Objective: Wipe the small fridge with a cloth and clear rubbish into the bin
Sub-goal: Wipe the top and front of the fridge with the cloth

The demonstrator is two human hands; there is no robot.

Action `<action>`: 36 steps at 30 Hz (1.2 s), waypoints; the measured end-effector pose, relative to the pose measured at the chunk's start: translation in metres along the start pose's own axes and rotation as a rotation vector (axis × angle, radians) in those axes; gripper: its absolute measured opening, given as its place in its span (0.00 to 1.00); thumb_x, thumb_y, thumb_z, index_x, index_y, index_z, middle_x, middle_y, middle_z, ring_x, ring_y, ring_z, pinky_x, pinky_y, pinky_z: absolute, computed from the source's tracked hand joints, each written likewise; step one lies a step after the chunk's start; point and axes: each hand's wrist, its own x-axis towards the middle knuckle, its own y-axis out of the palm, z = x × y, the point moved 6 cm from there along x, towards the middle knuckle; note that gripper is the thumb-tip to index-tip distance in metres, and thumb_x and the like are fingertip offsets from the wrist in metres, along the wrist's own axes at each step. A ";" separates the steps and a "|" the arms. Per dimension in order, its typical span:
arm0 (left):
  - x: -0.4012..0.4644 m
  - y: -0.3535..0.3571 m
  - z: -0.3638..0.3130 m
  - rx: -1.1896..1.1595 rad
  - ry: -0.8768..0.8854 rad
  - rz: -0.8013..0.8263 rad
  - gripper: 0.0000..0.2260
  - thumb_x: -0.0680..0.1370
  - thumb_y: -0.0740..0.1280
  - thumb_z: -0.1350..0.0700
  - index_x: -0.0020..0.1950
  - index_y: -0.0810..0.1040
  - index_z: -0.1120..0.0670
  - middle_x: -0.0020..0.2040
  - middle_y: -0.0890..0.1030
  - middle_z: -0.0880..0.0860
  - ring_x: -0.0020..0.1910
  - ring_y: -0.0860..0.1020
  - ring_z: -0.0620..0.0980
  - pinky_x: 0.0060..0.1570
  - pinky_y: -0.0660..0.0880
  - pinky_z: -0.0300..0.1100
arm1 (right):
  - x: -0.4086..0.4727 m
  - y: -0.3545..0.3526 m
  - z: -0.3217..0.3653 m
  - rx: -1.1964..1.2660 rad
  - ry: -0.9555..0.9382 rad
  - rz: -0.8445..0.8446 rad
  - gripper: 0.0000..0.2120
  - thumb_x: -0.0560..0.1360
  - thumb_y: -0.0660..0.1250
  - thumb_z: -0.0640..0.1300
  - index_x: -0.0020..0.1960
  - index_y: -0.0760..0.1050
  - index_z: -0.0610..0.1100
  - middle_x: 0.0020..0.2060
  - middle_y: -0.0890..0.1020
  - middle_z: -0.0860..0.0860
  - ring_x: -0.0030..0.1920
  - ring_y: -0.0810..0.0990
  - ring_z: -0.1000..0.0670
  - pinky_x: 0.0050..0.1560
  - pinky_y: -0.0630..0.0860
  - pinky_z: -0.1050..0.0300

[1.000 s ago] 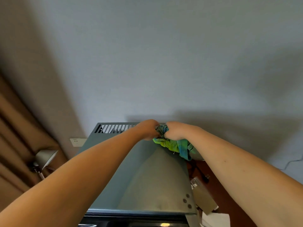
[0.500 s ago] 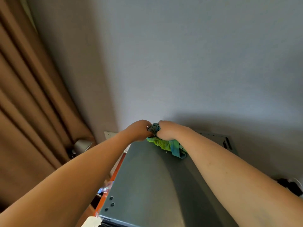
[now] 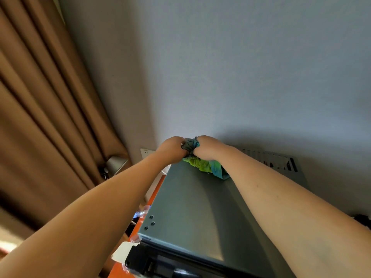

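The small grey fridge [image 3: 192,207] fills the lower middle, seen from above, with a vent grille along its back edge. A bunched green, blue and grey cloth [image 3: 202,163] rests on the fridge top near its far left corner. My left hand [image 3: 172,149] and my right hand [image 3: 206,147] both grip the cloth, knuckles side by side, pressing it on the surface close to the wall. No bin is in view.
Brown curtains [image 3: 44,117] hang on the left. A metal lamp [image 3: 115,164] and a wall socket [image 3: 146,152] sit by the fridge's far left corner. An orange-brown surface [image 3: 154,189] with a plastic bottle [image 3: 141,212] and white paper [image 3: 122,251] lies left of the fridge.
The view swung right to left across the fridge; both hands, still gripping the cloth, slid from the back right part of the top to its far left corner.
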 end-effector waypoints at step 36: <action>-0.349 0.082 -0.193 -0.205 -0.228 0.010 0.14 0.79 0.70 0.54 0.64 0.82 0.52 0.55 0.84 0.51 0.53 0.81 0.50 0.52 0.79 0.42 | -0.359 -0.003 -0.091 -0.084 -0.306 0.312 0.12 0.76 0.68 0.48 0.53 0.81 0.40 0.48 0.83 0.43 0.47 0.82 0.46 0.55 0.79 0.46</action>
